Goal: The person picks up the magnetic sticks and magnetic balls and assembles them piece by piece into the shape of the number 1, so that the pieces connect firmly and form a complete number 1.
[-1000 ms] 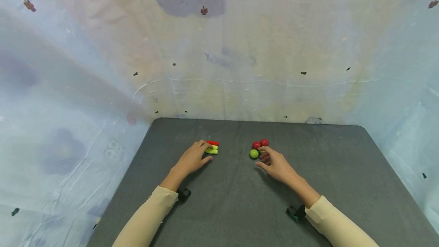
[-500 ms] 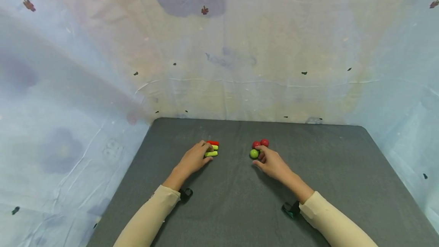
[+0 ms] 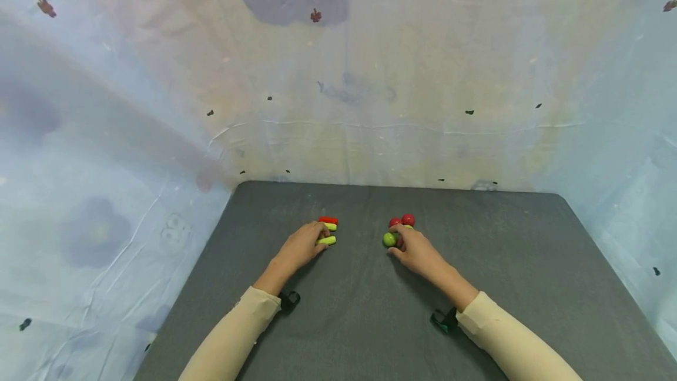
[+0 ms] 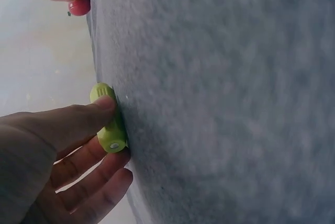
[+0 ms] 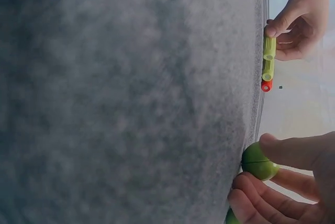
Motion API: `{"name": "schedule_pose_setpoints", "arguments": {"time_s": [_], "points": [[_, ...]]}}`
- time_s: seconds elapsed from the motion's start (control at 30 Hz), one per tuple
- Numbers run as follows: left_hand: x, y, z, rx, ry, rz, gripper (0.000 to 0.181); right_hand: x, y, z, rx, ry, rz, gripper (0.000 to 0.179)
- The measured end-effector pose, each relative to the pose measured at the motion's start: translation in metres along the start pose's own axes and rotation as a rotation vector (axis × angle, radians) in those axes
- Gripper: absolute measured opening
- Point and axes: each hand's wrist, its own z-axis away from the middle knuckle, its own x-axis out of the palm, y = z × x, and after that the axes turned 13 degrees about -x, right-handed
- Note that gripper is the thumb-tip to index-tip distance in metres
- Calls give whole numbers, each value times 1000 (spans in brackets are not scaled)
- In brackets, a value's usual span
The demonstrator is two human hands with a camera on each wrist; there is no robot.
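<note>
My left hand (image 3: 302,246) pinches a short ribbed yellow-green cylinder (image 4: 113,139) between thumb and fingers, low over the cloth. A second yellow-green cylinder (image 3: 331,227) and a red cylinder (image 3: 329,220) lie just beyond it, side by side. My right hand (image 3: 422,253) holds a shiny green ball (image 5: 255,162) with a dark line across it, thumb on one side and fingers on the other. Behind that hand sit two red balls (image 3: 408,220). Part of another green ball (image 5: 231,217) shows under the right fingers; the rest of it is hidden.
Dark grey cloth (image 3: 359,310) covers the table. A pale patterned curtain (image 3: 391,75) hangs along its back and both sides. Black wrist cameras (image 3: 290,301) sit at both cuffs.
The left hand has drawn the nearer yellow-green cylinder toward me, apart from the other one. My right hand has moved left and taken hold of the green ball, which has shifted slightly nearer.
</note>
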Motion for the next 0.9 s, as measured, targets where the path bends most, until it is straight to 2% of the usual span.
{"name": "schedule_pose_setpoints", "arguments": {"time_s": [0.2, 0.43, 0.9], "points": [[1, 7, 2, -4, -19, 19, 25, 0, -2, -1, 2, -15, 12, 42], [2, 19, 8, 16, -25, 99, 23, 1, -1, 1, -22, -11, 3, 36], [12, 34, 19, 60, -16, 73, 25, -1, -2, 9, -3, 23, -103, 31]]}}
